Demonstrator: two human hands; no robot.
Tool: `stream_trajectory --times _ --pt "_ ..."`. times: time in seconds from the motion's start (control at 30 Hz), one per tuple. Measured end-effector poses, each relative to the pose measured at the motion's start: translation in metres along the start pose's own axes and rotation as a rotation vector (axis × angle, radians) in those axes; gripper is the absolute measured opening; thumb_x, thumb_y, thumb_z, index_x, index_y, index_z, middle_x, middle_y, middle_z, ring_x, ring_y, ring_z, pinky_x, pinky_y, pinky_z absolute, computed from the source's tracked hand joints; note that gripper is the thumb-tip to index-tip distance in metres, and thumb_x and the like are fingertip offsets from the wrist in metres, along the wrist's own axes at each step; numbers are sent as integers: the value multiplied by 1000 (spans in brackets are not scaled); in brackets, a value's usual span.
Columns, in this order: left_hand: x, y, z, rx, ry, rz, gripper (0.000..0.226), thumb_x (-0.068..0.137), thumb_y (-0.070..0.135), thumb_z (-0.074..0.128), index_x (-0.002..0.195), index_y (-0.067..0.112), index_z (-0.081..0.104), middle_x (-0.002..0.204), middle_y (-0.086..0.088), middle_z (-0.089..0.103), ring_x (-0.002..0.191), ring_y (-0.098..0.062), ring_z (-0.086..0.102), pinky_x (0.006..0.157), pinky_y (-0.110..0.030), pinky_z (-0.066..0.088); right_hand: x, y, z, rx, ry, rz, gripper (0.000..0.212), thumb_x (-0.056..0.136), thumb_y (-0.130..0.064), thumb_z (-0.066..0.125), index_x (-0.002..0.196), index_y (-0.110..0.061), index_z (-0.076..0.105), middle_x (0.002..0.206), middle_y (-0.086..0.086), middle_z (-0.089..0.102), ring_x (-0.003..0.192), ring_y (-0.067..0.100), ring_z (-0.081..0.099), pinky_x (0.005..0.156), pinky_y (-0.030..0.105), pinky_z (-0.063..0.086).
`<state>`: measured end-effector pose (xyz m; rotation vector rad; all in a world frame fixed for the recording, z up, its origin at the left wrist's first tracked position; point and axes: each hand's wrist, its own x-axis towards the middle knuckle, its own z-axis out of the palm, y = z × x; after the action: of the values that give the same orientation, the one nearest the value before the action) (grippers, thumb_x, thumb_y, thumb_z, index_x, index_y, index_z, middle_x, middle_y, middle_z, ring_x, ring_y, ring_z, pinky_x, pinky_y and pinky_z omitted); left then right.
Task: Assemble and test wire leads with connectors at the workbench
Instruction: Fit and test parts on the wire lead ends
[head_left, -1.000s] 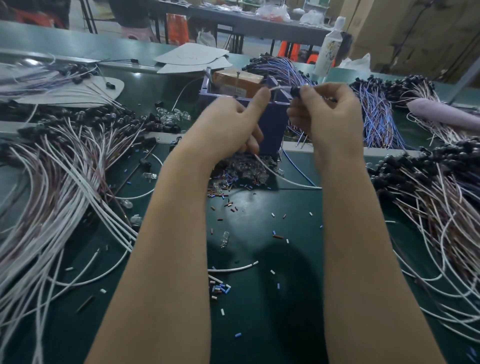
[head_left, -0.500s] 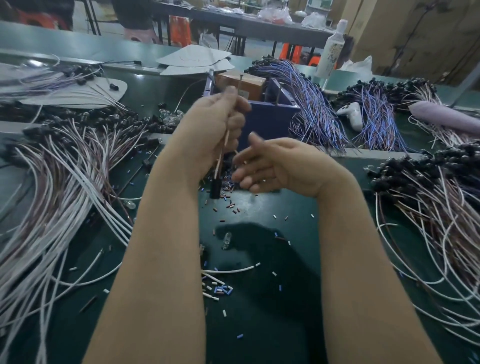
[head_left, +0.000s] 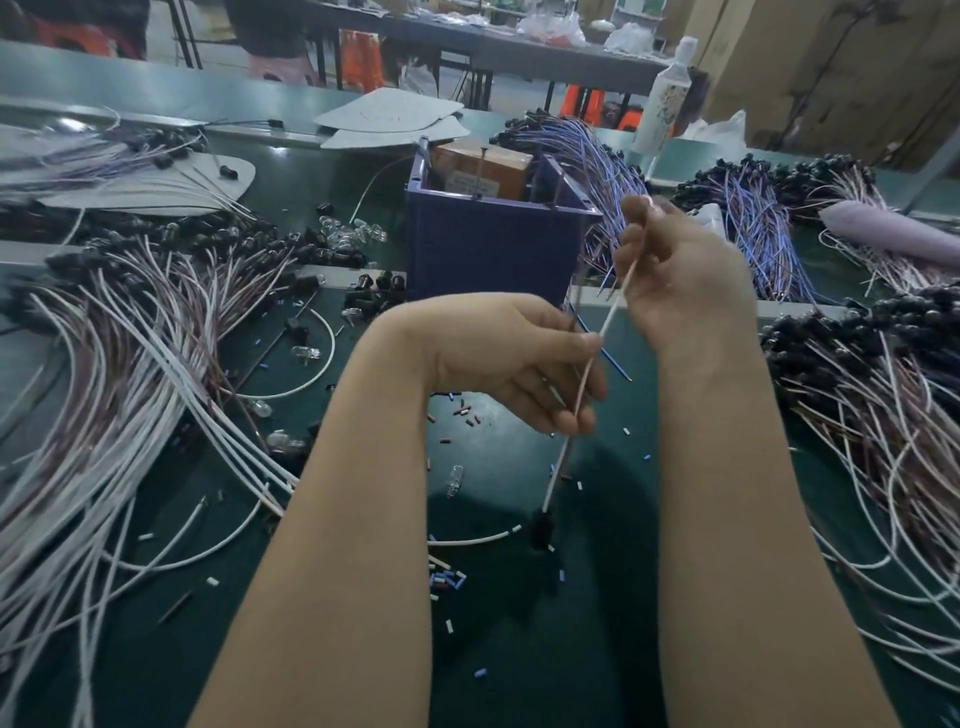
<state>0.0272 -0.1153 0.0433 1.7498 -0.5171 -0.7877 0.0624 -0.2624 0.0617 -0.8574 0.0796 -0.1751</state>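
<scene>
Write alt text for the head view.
The right hand pinches the top of a wire lead and the left hand grips its middle; a black connector hangs at its lower end over a green workbench. Wire bundles lie on both sides, a blue bin behind.

The one view comes from the person's head, facing forward and tilted down across the green tabletop (head_left: 519, 649). Both bare forearms rise from the bottom edge, so the left hand (head_left: 514, 364) and right hand (head_left: 680, 275) sit close to the lens at mid-frame, pinching the wire lead (head_left: 613, 312) between them. A blue bin (head_left: 488, 249) stands just beyond the hands, near the centre line. The wide lens bows the edges and takes in wire bundles (head_left: 130, 364) at both sides. The top strip reaches well past the tabletop to another table (head_left: 519, 47) and cardboard boxes (head_left: 831, 62).
</scene>
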Motion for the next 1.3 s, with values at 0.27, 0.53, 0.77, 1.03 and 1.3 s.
stream_trajectory --times 0.27,0.53,0.77,1.03,1.3 --pt "15 -26 -28 -230 814 44 18 98 13 50 81 7 54 67 -5 57 36 1 48 44 -12 46 8 12 -15 -512 32 -118 28 103 -15 35 88 -13 58 38 -11 32 30 2 23 33 16 19" --pt "25 -26 -30 109 1045 89 19 100 18 44 106 7 57 72 3 62 64 -9 52 75 -30 49 13 31 -13 -1124 -4 -150 22 91 -1 34 92 -13 53 59 1 59 32 1 46 39 14 37" --pt "30 -20 -21 325 1178 -13 24 98 18 43 119 9 49 105 -16 67 99 -32 62 88 -40 48 4 36 -7 -1352 -343 164 14 90 -3 36 83 -8 48 50 3 66 44 15 63 52 26 55" --pt "30 -20 -16 386 1124 -15 23 97 16 43 119 14 46 101 -16 68 98 -33 63 89 -45 49 0 34 -4 -1521 -430 138 18 91 -7 45 79 -11 57 65 4 68 60 18 65 67 32 57" --pt "27 -18 -14 406 1061 -41 24 97 17 44 120 13 48 104 -16 67 101 -34 62 90 -45 49 -3 28 -3 -1647 -457 -13 17 89 -7 52 93 -17 65 63 -2 63 54 8 55 54 23 43"
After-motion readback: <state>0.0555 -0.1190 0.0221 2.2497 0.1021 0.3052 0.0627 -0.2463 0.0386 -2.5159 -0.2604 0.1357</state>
